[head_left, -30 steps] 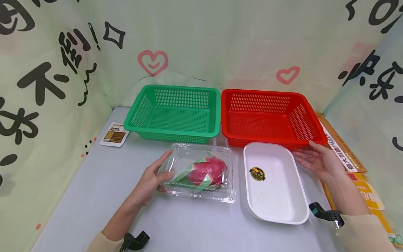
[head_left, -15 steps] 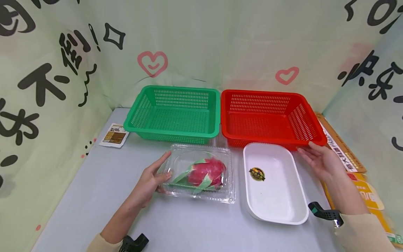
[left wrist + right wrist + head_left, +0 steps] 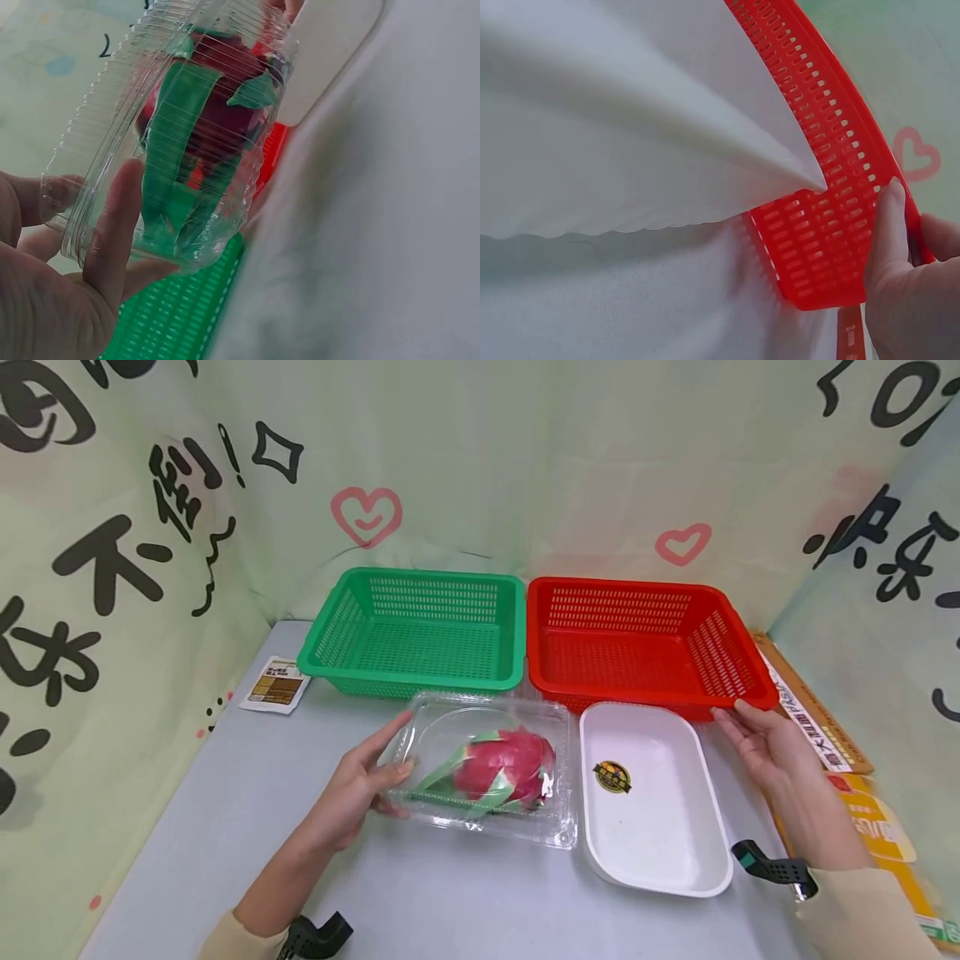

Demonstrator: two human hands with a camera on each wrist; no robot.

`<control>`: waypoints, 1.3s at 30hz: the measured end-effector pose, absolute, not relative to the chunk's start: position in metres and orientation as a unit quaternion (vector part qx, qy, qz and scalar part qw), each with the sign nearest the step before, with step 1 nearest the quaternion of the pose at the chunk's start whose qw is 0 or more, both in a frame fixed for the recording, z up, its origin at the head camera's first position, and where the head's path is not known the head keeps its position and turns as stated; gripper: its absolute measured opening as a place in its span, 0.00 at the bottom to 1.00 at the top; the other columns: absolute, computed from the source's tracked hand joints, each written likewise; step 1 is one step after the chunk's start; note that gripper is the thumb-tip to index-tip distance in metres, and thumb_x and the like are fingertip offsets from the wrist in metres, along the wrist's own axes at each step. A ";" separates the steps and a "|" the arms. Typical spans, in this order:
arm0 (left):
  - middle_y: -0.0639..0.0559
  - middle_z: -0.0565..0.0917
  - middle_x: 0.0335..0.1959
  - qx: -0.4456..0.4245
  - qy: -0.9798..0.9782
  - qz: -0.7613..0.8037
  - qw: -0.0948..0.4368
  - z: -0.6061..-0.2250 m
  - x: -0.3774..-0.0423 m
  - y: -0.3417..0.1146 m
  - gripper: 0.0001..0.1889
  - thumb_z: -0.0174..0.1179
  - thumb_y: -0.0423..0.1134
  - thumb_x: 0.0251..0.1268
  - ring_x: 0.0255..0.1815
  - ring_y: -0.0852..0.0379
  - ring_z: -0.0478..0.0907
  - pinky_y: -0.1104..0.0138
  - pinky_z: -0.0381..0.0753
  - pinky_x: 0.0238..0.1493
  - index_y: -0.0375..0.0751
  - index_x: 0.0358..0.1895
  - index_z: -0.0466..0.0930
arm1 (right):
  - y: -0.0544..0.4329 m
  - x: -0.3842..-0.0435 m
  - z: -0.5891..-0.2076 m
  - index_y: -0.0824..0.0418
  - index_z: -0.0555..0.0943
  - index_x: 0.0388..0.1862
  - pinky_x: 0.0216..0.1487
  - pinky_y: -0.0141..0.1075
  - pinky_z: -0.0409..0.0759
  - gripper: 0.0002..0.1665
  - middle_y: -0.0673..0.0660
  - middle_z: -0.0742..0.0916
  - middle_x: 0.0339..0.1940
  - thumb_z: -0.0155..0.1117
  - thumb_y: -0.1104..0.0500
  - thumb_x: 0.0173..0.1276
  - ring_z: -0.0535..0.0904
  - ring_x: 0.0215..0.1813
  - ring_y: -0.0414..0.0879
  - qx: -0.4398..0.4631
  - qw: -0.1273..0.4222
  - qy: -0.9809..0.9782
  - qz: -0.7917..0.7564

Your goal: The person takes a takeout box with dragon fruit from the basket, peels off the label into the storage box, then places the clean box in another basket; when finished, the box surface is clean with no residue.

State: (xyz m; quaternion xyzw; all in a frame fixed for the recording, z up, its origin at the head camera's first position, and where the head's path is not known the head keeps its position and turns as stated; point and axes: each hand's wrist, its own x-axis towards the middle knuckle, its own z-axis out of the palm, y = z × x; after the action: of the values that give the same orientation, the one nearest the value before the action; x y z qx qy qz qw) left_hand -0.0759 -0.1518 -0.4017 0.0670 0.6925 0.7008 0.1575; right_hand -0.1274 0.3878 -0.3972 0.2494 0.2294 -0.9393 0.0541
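Observation:
My left hand grips the left end of a clear plastic clamshell box. Inside the box lies a pink dragon fruit with green scales. In the left wrist view, the thumb and fingers wrap the end of the box, and the box is held up off the table. My right hand pinches the front right corner of the red basket, thumb on one side of the rim and fingers on the other, as the right wrist view shows. Between the hands stands a white tray.
A green basket stands at the back left, beside the red one. At the table's far left lies a small white and brown packet. Orange and yellow cardboard boxes line the right edge. A printed cloth hangs behind the table.
The left hand has raised the clamshell box with the dragon fruit slightly and shifted it right, up to the white tray's edge. The right hand's fingers have drawn in at the red basket's corner.

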 end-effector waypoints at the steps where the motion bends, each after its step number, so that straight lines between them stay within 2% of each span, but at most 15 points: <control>1: 0.55 0.44 0.82 0.073 0.694 0.699 0.158 -0.399 -0.078 -0.151 0.34 0.56 0.38 0.73 0.59 0.40 0.75 0.51 0.88 0.30 0.64 0.78 0.55 | 0.388 -0.127 -0.398 0.34 0.73 0.61 0.65 0.42 0.78 0.31 0.50 0.87 0.52 0.60 0.67 0.70 0.80 0.65 0.47 0.250 0.054 0.226 -0.940; 3: 0.56 0.44 0.82 0.085 0.696 0.695 0.159 -0.394 -0.082 -0.149 0.34 0.56 0.39 0.74 0.57 0.40 0.76 0.51 0.88 0.30 0.64 0.78 0.55 | 0.389 -0.126 -0.398 0.34 0.73 0.61 0.65 0.42 0.78 0.30 0.50 0.87 0.52 0.60 0.67 0.70 0.81 0.64 0.48 0.252 0.054 0.223 -0.940; 8: 0.57 0.45 0.82 0.097 0.697 0.693 0.158 -0.383 -0.093 -0.144 0.34 0.56 0.38 0.74 0.63 0.37 0.73 0.52 0.88 0.30 0.64 0.78 0.55 | 0.389 -0.125 -0.398 0.34 0.72 0.62 0.66 0.41 0.78 0.31 0.50 0.87 0.52 0.60 0.67 0.71 0.80 0.65 0.47 0.247 0.055 0.227 -0.941; 18: 0.60 0.48 0.81 0.096 0.678 0.713 0.150 -0.373 -0.106 -0.132 0.35 0.57 0.36 0.72 0.65 0.41 0.71 0.52 0.88 0.31 0.64 0.77 0.56 | 0.389 -0.123 -0.401 0.34 0.72 0.63 0.66 0.42 0.77 0.32 0.49 0.86 0.54 0.59 0.68 0.71 0.80 0.65 0.48 0.230 0.049 0.227 -0.945; 27: 0.63 0.51 0.80 0.104 0.670 0.718 0.157 -0.363 -0.109 -0.117 0.34 0.58 0.37 0.72 0.54 0.44 0.77 0.51 0.88 0.31 0.68 0.76 0.58 | 0.388 -0.123 -0.403 0.35 0.72 0.64 0.68 0.42 0.76 0.32 0.49 0.86 0.55 0.58 0.68 0.72 0.78 0.67 0.47 0.218 0.046 0.237 -0.946; 32: 0.62 0.51 0.80 0.112 0.668 0.719 0.153 -0.354 -0.112 -0.109 0.34 0.58 0.37 0.72 0.57 0.42 0.76 0.53 0.88 0.29 0.68 0.76 0.58 | 0.388 -0.122 -0.403 0.35 0.71 0.64 0.67 0.42 0.76 0.32 0.49 0.86 0.54 0.59 0.68 0.72 0.78 0.67 0.47 0.220 0.045 0.236 -0.945; 39: 0.65 0.51 0.80 0.113 0.663 0.726 0.144 -0.347 -0.125 -0.095 0.35 0.57 0.35 0.72 0.62 0.41 0.74 0.51 0.88 0.32 0.68 0.76 0.58 | 0.387 -0.123 -0.403 0.35 0.71 0.65 0.68 0.42 0.76 0.33 0.49 0.86 0.55 0.59 0.68 0.71 0.78 0.66 0.47 0.215 0.040 0.245 -0.944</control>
State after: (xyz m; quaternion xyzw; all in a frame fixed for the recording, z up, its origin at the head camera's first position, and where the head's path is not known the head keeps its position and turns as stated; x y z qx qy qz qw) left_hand -0.1254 -0.0954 -0.3472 0.1134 0.6632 0.7257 0.1441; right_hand -0.1229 0.3871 -0.4031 0.2153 0.2449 -0.9445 0.0405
